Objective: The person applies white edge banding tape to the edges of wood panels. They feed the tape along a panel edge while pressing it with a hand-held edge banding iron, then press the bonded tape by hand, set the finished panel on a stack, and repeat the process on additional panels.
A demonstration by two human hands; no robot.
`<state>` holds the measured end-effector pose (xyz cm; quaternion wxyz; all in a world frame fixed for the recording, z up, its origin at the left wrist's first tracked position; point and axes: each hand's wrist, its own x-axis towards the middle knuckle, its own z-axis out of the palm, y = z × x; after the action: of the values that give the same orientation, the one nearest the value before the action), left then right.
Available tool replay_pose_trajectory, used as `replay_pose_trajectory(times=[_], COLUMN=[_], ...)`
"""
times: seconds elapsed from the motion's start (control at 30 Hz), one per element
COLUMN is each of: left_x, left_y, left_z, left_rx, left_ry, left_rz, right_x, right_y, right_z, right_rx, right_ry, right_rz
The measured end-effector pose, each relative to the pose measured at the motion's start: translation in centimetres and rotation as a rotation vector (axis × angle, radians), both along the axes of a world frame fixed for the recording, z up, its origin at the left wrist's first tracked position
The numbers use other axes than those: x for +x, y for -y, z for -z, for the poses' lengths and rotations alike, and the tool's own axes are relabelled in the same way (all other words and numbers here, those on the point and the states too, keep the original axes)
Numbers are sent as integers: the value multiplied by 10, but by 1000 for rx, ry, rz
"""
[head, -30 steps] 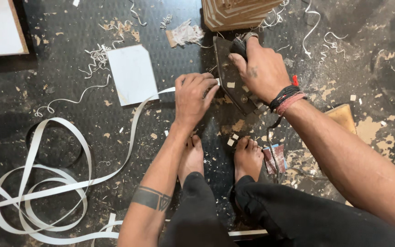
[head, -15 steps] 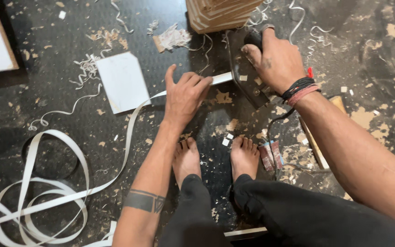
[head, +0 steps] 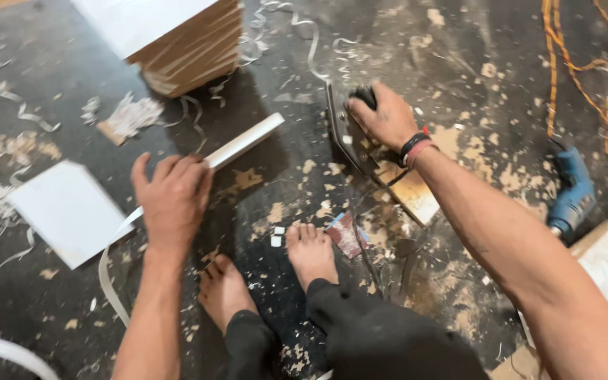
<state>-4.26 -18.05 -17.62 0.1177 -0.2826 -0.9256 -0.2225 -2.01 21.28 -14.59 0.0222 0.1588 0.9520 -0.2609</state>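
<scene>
My left hand (head: 174, 200) rests palm down on the near end of a narrow white strip (head: 244, 141), fingers curled over it. The strip lies on the dark floor and points up and to the right. My right hand (head: 388, 116) grips the black handle of a dark power tool (head: 345, 134), which stands on the floor beside a small wooden piece (head: 416, 197). A black and red band sits on that wrist. Both my bare feet (head: 311, 253) are planted on the floor between my arms.
A stack of wood-edged boards (head: 191, 42) stands at the top left, a white square panel (head: 68, 211) lies at the left. A blue drill (head: 571, 193) and an orange cord (head: 585, 67) lie at the right. White edge-band curls (head: 107, 274), chips and a reddish sandpaper scrap (head: 346, 236) litter the floor.
My left hand has drawn away from the power tool to the left, taking the white strip with it. My right hand stays on the tool. The view has shifted right, revealing the drill.
</scene>
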Motion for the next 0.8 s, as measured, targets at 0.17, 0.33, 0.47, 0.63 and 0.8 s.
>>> replay_pose_trajectory(times=[0.17, 0.33, 0.47, 0.63, 0.8], left_x=[-2, -1, 0, -2, -4], left_y=[-12, -19, -18, -20, -13], left_z=[-6, -4, -2, -1, 5], left_rx=[21, 31, 15, 45, 30], left_ry=[68, 85, 30, 3, -9], left_rz=[1, 3, 0, 7, 22], right_x=[41, 61, 49, 3, -28], right_y=[-42, -71, -45, 41, 103], right_z=[12, 16, 9, 14, 31], right_rx=[-13, 66, 358, -4, -93], right_ry=[177, 92, -65, -334, -381], right_rz=[148, 66, -73, -469, -673])
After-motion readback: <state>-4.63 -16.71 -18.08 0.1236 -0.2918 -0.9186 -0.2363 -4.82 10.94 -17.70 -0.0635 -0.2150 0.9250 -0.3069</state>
